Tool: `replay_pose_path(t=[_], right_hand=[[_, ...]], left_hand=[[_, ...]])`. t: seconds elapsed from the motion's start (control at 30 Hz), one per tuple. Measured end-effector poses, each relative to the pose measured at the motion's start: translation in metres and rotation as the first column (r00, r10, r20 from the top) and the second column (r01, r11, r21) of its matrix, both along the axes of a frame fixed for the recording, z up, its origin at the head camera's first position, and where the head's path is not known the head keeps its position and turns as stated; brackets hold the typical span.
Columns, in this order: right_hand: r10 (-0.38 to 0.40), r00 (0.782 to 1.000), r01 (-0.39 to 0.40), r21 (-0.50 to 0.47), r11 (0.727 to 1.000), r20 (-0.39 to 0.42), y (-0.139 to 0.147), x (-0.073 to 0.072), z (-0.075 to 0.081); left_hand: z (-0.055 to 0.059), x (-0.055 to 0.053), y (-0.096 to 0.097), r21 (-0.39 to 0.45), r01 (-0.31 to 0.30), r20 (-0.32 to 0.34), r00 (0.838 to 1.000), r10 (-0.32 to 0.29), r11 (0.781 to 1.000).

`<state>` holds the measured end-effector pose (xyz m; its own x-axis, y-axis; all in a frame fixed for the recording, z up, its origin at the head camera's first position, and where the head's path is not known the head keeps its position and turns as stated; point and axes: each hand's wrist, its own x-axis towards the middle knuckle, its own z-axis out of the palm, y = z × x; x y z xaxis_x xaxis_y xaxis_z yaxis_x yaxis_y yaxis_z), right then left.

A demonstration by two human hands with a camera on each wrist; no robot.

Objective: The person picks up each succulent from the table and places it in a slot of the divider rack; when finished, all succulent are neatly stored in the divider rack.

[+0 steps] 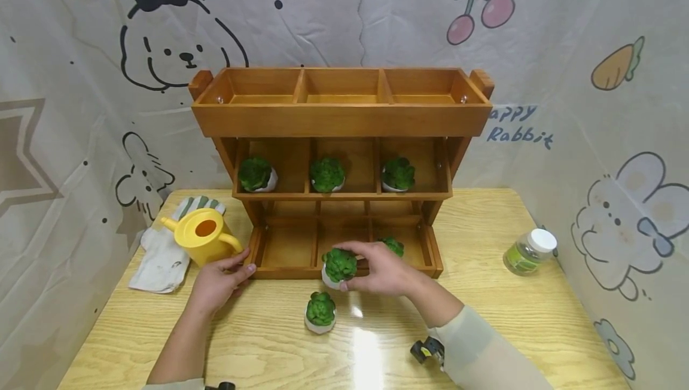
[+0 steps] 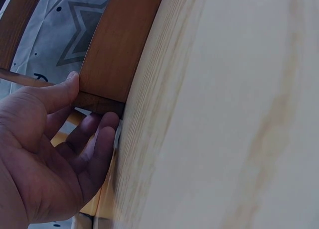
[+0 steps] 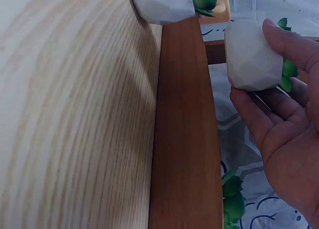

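My right hand [image 1: 383, 268] holds a potted succulent [image 1: 340, 266] above the front of the wooden shelf's [image 1: 344, 121] lowest tier. In the right wrist view, thumb and fingers pinch its white faceted pot [image 3: 253, 55]. A second potted succulent [image 1: 320, 312] stands on the table just in front. My left hand [image 1: 218, 282] grips the front left corner of the shelf's base [image 2: 102, 97], thumb on one face and fingers round the other. Three potted succulents sit in the middle tier, one per compartment: left [image 1: 255, 173], centre [image 1: 327, 174], right [image 1: 398, 173]. Another succulent [image 1: 393, 246] shows in the lowest tier's right compartment, partly behind my right hand.
A yellow watering can [image 1: 204, 237] stands left of the shelf, near a folded white cloth [image 1: 161, 264] and a green-striped piece of fabric. To the right is a clear jar [image 1: 530, 252] with a white lid. Printed fabric hangs behind and at both sides.
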<state>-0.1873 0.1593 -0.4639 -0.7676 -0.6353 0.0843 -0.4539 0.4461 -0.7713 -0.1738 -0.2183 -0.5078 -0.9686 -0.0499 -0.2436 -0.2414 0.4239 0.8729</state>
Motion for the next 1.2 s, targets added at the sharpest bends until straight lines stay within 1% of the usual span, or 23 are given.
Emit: replay_pose_path(t=[0.13,0.23,0.47,0.63,0.77,1.0,1.2], right_hand=[[-0.016,0.997,0.020,-0.046,0.999,0.077,-0.003,-0.006,-0.003],[-0.029,0.994,0.034,-0.048,0.998,0.104,-0.004,-0.009,-0.004],[-0.043,0.998,0.042,0.016,0.999,0.044,-0.006,-0.018,-0.006],[-0.071,0.998,0.071,0.070,0.995,-0.004,-0.008,-0.024,-0.007],[-0.093,0.996,0.093,0.095,0.991,-0.013,-0.011,-0.028,-0.007],[-0.093,0.995,0.097,0.107,0.990,-0.043,-0.016,-0.033,-0.006],[-0.106,0.993,0.113,0.153,0.982,-0.050,-0.021,-0.038,-0.007]], left_hand=[[-0.001,0.000,-0.001,-0.009,0.003,-0.004,1.000,-0.003,1.000],[-0.001,0.000,-0.001,-0.004,0.002,-0.002,1.000,-0.002,1.000],[-0.001,-0.001,0.000,0.010,0.000,0.005,1.000,0.000,1.000],[-0.001,0.000,0.000,0.008,0.001,0.006,1.000,-0.001,1.000],[0.000,0.000,0.000,0.009,-0.001,0.006,1.000,0.001,1.000],[-0.001,0.000,0.000,0.008,0.001,-0.004,1.000,-0.001,1.000],[-0.001,0.000,0.001,0.013,-0.004,0.000,1.000,0.004,1.000]])
